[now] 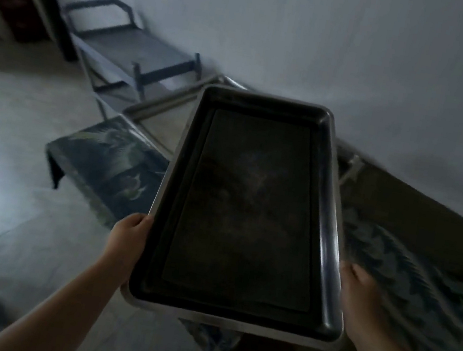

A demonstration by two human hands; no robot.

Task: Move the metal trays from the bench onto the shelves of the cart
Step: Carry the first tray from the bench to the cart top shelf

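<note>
A long rectangular metal tray (249, 208) with a dark inside and a shiny rim is held in the air in front of me, its short end toward me. My left hand (129, 235) grips its left long edge and my right hand (357, 292) grips its right long edge. Beyond it, at the upper left against the wall, stands the grey-blue cart (131, 50) with a handle and flat shelves. The top shelf looks bare; the lower shelves are partly hidden. The picture is dim and blurred.
A low bench (104, 164) with a patterned cover sits left of the tray. More patterned cloth (419, 281) lies at the right along the wall. A metal frame (159, 103) stands between bench and cart. Pale floor (27, 173) spreads to the left.
</note>
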